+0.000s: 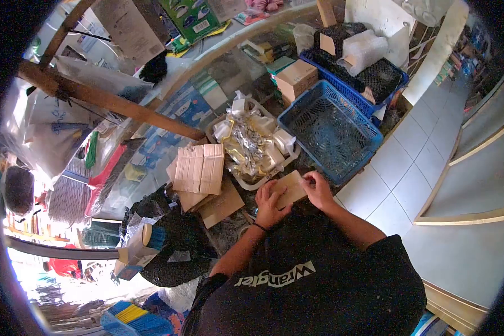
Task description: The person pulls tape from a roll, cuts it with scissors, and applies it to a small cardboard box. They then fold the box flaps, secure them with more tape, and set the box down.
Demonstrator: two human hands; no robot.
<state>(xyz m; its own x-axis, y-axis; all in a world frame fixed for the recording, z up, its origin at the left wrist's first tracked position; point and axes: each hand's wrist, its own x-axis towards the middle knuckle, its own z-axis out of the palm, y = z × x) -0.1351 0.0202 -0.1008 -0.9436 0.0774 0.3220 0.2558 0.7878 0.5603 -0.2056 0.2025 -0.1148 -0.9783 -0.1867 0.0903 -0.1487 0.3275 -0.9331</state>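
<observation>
Close to my body, my left hand [271, 203] holds the left side of a small brown cardboard box [290, 190], its fingers bent over the top. My right hand [317, 189] is at the box's right end, with thumb and fingertips pinched together at its edge. Just beyond the hands stands a pale tray [248, 182] heaped with plastic-wrapped shiny metal parts [251, 140]. To the left of the tray lies a stack of flattened cardboard pieces [199, 169].
An empty blue basket [333, 131] sits right of the tray. Behind it are a closed carton [297, 80] and a blue crate [400, 84] with bubble wrap. A wooden beam [123, 109] crosses the left side. Black plastic wrap [179, 246] lies at lower left.
</observation>
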